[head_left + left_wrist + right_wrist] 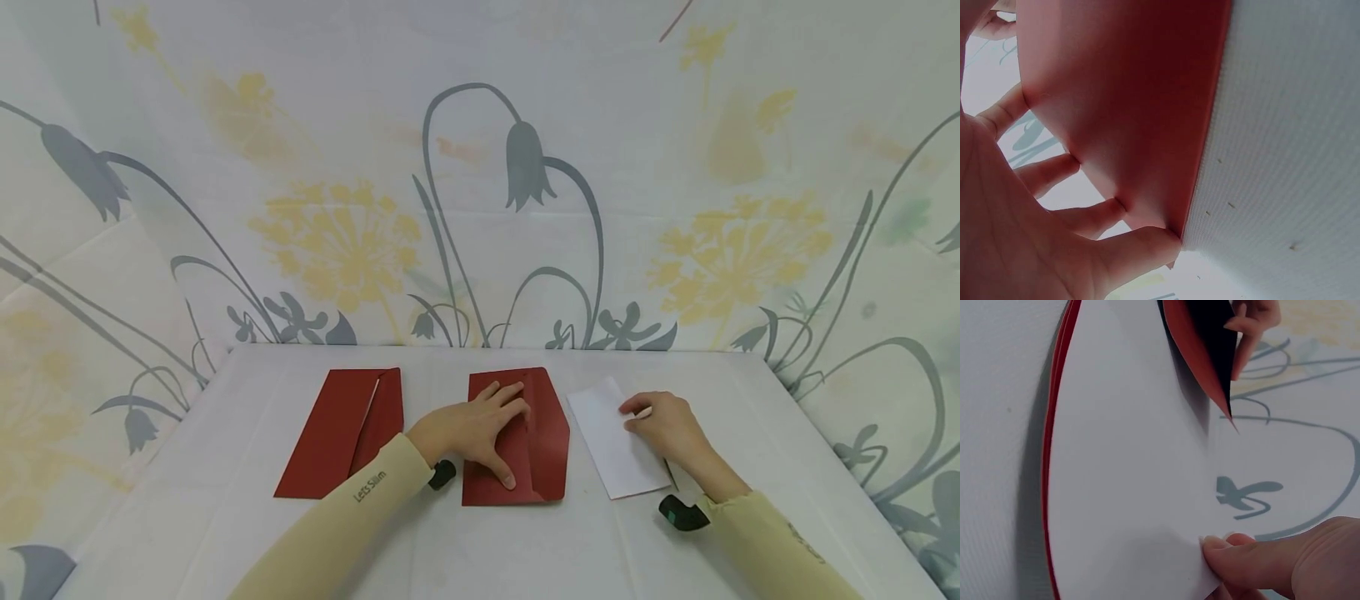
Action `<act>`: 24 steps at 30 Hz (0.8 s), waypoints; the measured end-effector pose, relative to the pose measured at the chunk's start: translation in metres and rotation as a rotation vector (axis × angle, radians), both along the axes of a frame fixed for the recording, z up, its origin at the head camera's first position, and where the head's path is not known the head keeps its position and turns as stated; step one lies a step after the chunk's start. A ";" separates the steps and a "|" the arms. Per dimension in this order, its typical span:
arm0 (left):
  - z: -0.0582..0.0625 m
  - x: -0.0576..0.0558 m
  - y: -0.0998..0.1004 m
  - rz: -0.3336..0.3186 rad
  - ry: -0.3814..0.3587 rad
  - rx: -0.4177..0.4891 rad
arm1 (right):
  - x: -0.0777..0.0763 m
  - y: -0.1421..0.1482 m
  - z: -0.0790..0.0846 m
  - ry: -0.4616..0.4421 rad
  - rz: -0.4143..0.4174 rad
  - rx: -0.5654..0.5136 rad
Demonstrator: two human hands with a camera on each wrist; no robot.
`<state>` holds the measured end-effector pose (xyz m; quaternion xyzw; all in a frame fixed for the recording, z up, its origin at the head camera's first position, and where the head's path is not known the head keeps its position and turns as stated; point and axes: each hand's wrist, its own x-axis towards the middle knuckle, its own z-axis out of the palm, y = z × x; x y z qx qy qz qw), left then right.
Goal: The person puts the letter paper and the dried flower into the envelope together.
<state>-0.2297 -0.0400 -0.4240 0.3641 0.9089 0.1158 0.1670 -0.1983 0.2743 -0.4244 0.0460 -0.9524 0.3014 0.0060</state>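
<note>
In the head view, my left hand (pixel 468 429) lies with spread fingers on a red envelope (pixel 551 442) whose flap is unfolded to the right. The left wrist view shows the fingertips of this left hand (pixel 1029 212) against the red paper (pixel 1129 94). To the right, my right hand (pixel 667 429) pinches the right edge of a white sheet of paper (pixel 611 442). In the right wrist view, thumb and fingers of the right hand (pixel 1272 569) hold the white sheet (pixel 1116 456) near a corner. Red edges (pixel 1046 487) show beneath the sheet; how much red paper lies there is hidden.
Another red envelope (pixel 322 442) lies at the left, partly behind the left sleeve (pixel 352 517), with a thin white strip visible along its flap. A white cloth (pixel 525 550) covers the table. Flower-patterned cloth (pixel 480 250) hangs at the back and sides.
</note>
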 end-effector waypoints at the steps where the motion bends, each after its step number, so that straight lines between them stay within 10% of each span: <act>1: 0.000 0.000 0.000 -0.001 0.001 -0.001 | 0.001 0.001 0.002 0.003 0.000 0.001; 24: -0.002 0.001 0.001 -0.001 0.014 -0.009 | 0.012 0.005 0.022 0.108 -0.055 -0.064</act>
